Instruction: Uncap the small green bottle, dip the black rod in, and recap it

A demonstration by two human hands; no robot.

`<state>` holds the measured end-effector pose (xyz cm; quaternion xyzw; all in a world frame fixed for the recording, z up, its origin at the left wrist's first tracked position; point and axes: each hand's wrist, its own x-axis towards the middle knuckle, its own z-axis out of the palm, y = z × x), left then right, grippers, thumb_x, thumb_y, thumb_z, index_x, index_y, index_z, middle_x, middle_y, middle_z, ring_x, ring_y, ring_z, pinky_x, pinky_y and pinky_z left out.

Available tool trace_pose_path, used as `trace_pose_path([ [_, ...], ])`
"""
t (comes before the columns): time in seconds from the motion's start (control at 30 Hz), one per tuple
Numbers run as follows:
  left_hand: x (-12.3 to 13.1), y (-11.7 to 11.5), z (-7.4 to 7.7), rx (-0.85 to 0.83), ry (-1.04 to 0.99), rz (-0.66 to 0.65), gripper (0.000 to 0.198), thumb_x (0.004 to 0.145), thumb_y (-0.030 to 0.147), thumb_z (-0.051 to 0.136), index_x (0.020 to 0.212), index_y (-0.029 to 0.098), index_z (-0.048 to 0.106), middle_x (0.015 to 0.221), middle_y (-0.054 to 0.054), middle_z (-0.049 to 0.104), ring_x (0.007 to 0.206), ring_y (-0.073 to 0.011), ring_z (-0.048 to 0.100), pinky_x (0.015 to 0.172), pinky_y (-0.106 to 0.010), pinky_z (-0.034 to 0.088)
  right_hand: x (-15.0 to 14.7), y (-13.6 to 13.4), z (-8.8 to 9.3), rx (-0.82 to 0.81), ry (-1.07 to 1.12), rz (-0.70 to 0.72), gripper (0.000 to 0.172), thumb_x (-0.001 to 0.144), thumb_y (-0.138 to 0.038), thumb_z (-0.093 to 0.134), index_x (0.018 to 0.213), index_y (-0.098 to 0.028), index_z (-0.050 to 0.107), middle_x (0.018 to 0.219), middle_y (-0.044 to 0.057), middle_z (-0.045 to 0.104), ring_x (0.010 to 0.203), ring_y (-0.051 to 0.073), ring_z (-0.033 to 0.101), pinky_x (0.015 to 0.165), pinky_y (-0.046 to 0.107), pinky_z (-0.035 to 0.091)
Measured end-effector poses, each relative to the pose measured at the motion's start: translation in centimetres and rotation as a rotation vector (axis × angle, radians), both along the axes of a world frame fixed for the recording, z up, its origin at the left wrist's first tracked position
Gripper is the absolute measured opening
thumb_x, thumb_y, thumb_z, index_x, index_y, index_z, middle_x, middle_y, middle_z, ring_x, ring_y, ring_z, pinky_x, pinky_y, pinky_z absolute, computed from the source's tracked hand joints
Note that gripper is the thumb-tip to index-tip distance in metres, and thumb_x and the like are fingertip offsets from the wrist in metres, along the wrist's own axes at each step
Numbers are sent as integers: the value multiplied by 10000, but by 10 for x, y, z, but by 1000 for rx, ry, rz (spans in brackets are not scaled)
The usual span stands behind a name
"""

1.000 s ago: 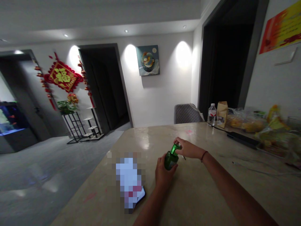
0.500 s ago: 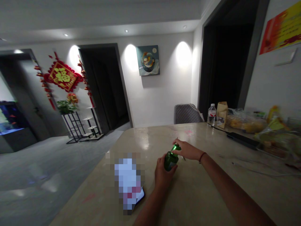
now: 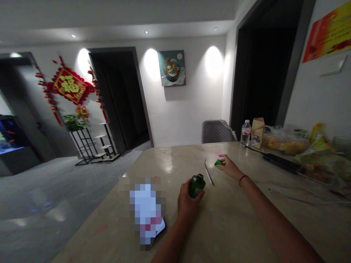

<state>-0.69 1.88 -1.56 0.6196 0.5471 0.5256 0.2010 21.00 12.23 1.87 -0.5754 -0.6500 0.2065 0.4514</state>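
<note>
A dark green bottle (image 3: pixel 196 187) with an uncovered neck is gripped in my left hand (image 3: pixel 187 200), whose fingers wrap round its body. It tilts slightly over the table. Between the fingertips of my right hand (image 3: pixel 229 167) is a shiny green cap (image 3: pixel 218 163), held off to the right of the bottle and farther away. A thin stick-like thing (image 3: pixel 208 173), dark at both ends and pale along part of it, lies on the table between the bottle and the cap.
A phone (image 3: pixel 161 229), mostly pixelated, lies left of my left hand on the table (image 3: pixel 230 226). Along the right side are a water bottle (image 3: pixel 246 133), a paper bag (image 3: pixel 257 134), a black power strip (image 3: pixel 282 163), plastic bags (image 3: pixel 287 140) and a cable (image 3: pixel 298 197). A grey chair (image 3: pixel 218 131) stands beyond.
My right hand has drawn the green cap off the bottle's neck and moved right with it. The stick-like thing on the table is now uncovered. My left hand stays round the bottle.
</note>
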Motion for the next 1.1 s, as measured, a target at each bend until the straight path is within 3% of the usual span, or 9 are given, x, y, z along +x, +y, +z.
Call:
trace_pose_path([
  [0.07, 0, -1, 1, 1, 3, 5, 582, 580, 344, 663, 1120, 200, 499, 1013, -48, 542, 942, -183, 521, 843, -306, 405, 6, 5, -14, -27, -132, -24, 490, 666, -210, 549, 1138, -145, 435, 902, 60, 558, 805, 153, 556, 767, 292, 423],
  [0.2, 0, -2, 1, 1, 2, -5, 589, 584, 356, 660, 1127, 199, 494, 1012, -48, 544, 946, -182, 519, 841, -300, 406, 11, 6, -27, -67, -328, -51, 369, 662, -211, 550, 1015, -104, 543, 963, 103, 556, 900, 182, 550, 814, 267, 399],
  [0.4, 0, -1, 0, -15, 34, 23, 593, 598, 373, 646, 1135, 182, 483, 1024, -57, 539, 954, -182, 514, 846, -296, 402, 5, -7, -28, -197, -600, -28, 454, 616, -213, 620, 1020, -62, 480, 1032, 175, 524, 911, 222, 553, 760, 267, 413],
  [0.57, 1, -1, 0, -2, 73, 49, 585, 619, 380, 629, 1140, 168, 469, 1038, -69, 533, 967, -184, 505, 858, -295, 390, 0, -17, -20, -229, -734, -100, 538, 595, -249, 672, 1062, -74, 471, 1087, 223, 490, 975, 305, 523, 803, 386, 401],
  [0.63, 0, -1, 0, 23, 126, 88, 565, 632, 390, 618, 1133, 171, 472, 1019, -66, 526, 952, -181, 504, 857, -294, 388, -1, -17, -12, -95, -663, -44, 577, 573, -234, 690, 1089, -95, 472, 1130, 206, 474, 1069, 306, 461, 883, 409, 358],
  [0.73, -1, 0, -1, 18, 194, 156, 560, 643, 416, 602, 1130, 172, 472, 1002, -65, 514, 938, -180, 503, 848, -290, 388, -8, -15, 0, 4, -311, 213, 494, 633, -234, 637, 1091, -137, 481, 1162, 145, 479, 1084, 232, 464, 914, 367, 366],
  [0.8, -1, 1, -2, -3, 219, 170, 559, 645, 420, 598, 1130, 175, 468, 1005, -65, 513, 945, -184, 501, 847, -292, 387, -18, -16, 4, -88, -59, 434, 427, 671, -282, 608, 1059, -142, 498, 1130, 126, 512, 1006, 199, 523, 861, 347, 420],
  [0.9, -1, 0, -3, -26, 232, 140, 541, 644, 391, 602, 1127, 189, 467, 1006, -58, 528, 947, -186, 506, 839, -295, 387, -37, -24, 4, -253, 122, 691, 493, 646, -344, 645, 1068, -136, 497, 1108, 125, 536, 973, 199, 547, 821, 340, 451],
  [1.1, -2, -1, 1, -104, 241, 1, 534, 637, 303, 607, 1140, 192, 466, 1028, -61, 574, 952, -195, 524, 812, -288, 396, -59, -37, -7, -318, 197, 837, 582, 559, -312, 718, 1068, -154, 485, 1113, 96, 549, 1009, 209, 536, 881, 349, 417],
])
